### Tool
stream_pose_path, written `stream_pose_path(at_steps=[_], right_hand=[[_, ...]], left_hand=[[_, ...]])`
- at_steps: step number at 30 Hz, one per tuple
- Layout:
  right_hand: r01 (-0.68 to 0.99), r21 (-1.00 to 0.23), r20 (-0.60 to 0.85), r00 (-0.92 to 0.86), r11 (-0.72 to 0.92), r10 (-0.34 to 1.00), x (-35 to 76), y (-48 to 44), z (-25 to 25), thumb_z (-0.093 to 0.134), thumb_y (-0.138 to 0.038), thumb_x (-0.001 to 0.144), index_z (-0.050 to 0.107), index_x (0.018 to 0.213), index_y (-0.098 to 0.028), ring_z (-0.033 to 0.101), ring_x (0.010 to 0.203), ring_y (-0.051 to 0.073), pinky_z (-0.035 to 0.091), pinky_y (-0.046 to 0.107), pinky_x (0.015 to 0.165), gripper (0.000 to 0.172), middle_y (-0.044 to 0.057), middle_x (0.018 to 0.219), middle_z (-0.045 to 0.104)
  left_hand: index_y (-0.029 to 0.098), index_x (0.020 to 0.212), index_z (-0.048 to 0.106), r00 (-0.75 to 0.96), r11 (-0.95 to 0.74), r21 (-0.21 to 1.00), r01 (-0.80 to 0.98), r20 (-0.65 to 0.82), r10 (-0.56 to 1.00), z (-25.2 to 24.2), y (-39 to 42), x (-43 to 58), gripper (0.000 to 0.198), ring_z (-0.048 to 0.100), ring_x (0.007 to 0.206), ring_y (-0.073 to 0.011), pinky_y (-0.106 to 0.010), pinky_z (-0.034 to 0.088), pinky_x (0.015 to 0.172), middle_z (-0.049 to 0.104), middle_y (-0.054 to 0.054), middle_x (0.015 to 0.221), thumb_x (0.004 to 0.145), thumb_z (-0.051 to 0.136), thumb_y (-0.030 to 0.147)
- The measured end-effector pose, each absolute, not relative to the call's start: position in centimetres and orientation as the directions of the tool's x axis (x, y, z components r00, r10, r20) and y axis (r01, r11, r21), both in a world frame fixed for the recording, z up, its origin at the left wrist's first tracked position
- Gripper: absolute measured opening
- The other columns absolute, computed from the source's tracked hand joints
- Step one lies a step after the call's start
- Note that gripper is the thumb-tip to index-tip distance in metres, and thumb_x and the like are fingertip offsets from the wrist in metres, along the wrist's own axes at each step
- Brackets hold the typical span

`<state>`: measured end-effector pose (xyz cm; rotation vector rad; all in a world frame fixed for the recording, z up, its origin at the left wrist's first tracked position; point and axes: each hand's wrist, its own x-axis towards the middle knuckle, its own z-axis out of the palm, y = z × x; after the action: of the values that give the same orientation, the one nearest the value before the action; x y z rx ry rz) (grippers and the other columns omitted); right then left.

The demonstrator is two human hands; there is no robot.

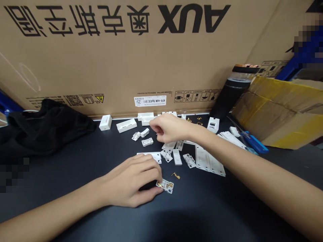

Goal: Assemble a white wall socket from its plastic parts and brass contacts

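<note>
My left hand [137, 179] rests on the dark table, thumb and fingertips closed on the left end of a small white housing [165, 186] with brass pieces inside. Just beyond that housing lies a loose brass contact [176, 175]. Farther back, my right hand [168, 127] is over the white parts with its fingers curled together; what they hold, if anything, is hidden. Small white housings [147, 142] and a flat white piece [177, 157] lie around it. A long white strip [151, 157] is partly behind my left hand.
A large cardboard box [113, 64] walls off the back. Black cloth [47, 129] lies at the left. On the right are a black bottle [228, 95], a taped carton [277, 114], a blue-handled screwdriver [254, 142] and white panels [209, 161].
</note>
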<state>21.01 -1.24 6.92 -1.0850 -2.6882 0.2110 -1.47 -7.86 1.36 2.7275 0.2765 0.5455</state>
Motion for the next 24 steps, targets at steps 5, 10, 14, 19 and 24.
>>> stream_pose_path(at_steps=[5,10,14,19,24], right_hand=[[0.521,-0.557,0.218,-0.659,0.646,0.72,22.7,-6.1,7.7,0.059,-0.006,0.066,0.049,0.069,-0.02,0.051,0.063,0.01,0.038,0.023,0.058,0.018,-0.006,0.066,0.056],[0.425,-0.78,0.098,-0.642,0.459,0.76,23.7,-10.1,6.8,0.062,-0.005,0.07,0.057,0.074,-0.019,0.056,0.065,0.01,0.047,0.022,0.06,0.015,-0.004,0.071,0.061],[0.281,-0.914,0.058,-0.625,0.293,0.779,23.1,-10.9,5.8,0.065,-0.006,0.075,0.06,0.079,-0.018,0.059,0.069,0.01,0.053,0.022,0.067,0.013,-0.003,0.075,0.063],[0.125,-0.991,-0.038,-0.542,0.036,0.84,21.5,-11.2,5.4,0.077,-0.002,0.07,0.06,0.079,-0.017,0.062,0.069,0.009,0.054,0.021,0.068,0.024,-0.003,0.077,0.067],[0.041,-0.995,-0.095,-0.498,-0.086,0.862,21.2,-11.3,5.0,0.084,-0.002,0.067,0.063,0.079,-0.016,0.066,0.072,0.011,0.055,0.022,0.07,0.029,-0.001,0.078,0.072]], left_hand=[[0.02,0.105,0.065,0.906,-0.927,0.356,0.12,0.342,0.249,1.3,-7.8,-1.4,0.01,0.062,0.089,-0.0183,-0.032,0.048,0.084,0.069,-0.005,0.096,0.101,0.059,0.026],[0.019,0.104,0.065,0.902,-0.937,0.326,0.129,0.354,0.248,1.1,-7.6,-1.5,0.01,0.062,0.089,-0.0181,-0.031,0.048,0.084,0.069,-0.005,0.097,0.101,0.062,0.028],[0.018,0.113,0.062,0.862,-0.939,0.325,0.113,0.438,0.255,1.0,-7.4,-1.5,0.021,0.065,0.091,-0.0187,-0.032,0.051,0.083,0.07,-0.007,0.102,0.098,0.069,0.031],[0.013,0.119,0.06,0.684,-0.951,0.309,-0.016,0.697,0.215,0.6,-7.4,-1.2,0.029,0.068,0.084,-0.0178,-0.032,0.056,0.075,0.073,-0.01,0.097,0.093,0.074,0.015],[0.016,0.116,0.066,0.606,-0.961,0.275,-0.007,0.766,0.215,0.7,-7.8,-0.8,0.03,0.07,0.08,-0.016,-0.029,0.058,0.068,0.075,-0.008,0.094,0.089,0.076,0.007]])
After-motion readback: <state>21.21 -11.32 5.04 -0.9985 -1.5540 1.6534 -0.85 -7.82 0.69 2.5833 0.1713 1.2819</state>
